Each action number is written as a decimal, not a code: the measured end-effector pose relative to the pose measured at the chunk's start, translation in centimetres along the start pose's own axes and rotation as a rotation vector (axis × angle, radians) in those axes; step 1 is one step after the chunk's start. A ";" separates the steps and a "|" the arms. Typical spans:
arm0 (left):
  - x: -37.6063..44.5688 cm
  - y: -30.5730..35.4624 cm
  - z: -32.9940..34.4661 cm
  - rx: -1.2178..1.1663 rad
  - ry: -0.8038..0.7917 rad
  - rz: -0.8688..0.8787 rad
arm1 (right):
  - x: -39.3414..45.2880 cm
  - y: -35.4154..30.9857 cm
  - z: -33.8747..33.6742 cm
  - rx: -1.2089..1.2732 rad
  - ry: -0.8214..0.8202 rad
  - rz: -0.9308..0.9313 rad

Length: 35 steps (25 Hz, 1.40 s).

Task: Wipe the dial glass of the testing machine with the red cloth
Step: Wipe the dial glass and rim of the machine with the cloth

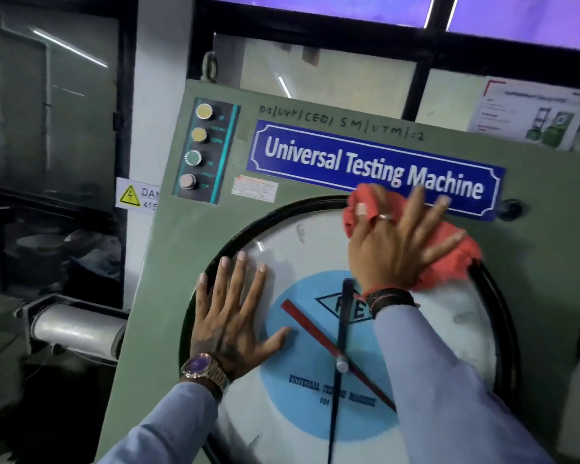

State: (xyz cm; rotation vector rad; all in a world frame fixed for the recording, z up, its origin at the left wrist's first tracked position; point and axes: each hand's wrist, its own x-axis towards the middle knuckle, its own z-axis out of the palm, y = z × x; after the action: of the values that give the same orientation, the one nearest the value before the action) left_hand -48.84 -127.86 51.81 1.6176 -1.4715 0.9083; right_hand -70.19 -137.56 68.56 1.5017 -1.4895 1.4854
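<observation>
The round dial glass (302,249) of the green testing machine (181,262) fills the lower middle, black-rimmed, with a pale blue centre, a red pointer and a black pointer. My right hand (395,242) presses flat on the crumpled red cloth (449,259) at the dial's upper right edge, fingers spread over it. Part of the cloth bunches above my thumb. My left hand (231,313) lies flat on the left side of the glass, fingers apart, holding nothing, a watch on its wrist.
A blue "Universal Testing Machine" nameplate (372,162) sits just above the dial. A column of push buttons (198,149) is at the panel's upper left. A metal cylinder (77,326) and a danger sticker (131,195) are to the left. A poster (529,112) hangs behind.
</observation>
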 end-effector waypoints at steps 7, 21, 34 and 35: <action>6.1 3.8 0.8 -0.060 0.075 0.057 | -3.4 10.8 -1.3 0.036 0.007 0.701; 3.6 1.0 0.5 -0.099 0.083 0.043 | -0.6 -3.2 0.7 -0.003 0.007 -0.213; 1.9 -0.8 1.1 -0.041 0.083 0.047 | 0.2 -0.2 -0.3 0.010 0.040 -0.111; 2.0 -0.6 1.1 -0.040 0.084 0.053 | 0.3 1.9 -0.8 -0.020 0.040 -0.004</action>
State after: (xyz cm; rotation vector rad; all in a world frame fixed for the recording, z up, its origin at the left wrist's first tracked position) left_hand -48.05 -129.72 52.98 1.5001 -1.4712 0.9581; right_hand -72.26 -137.36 68.49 1.4540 -1.4725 1.4853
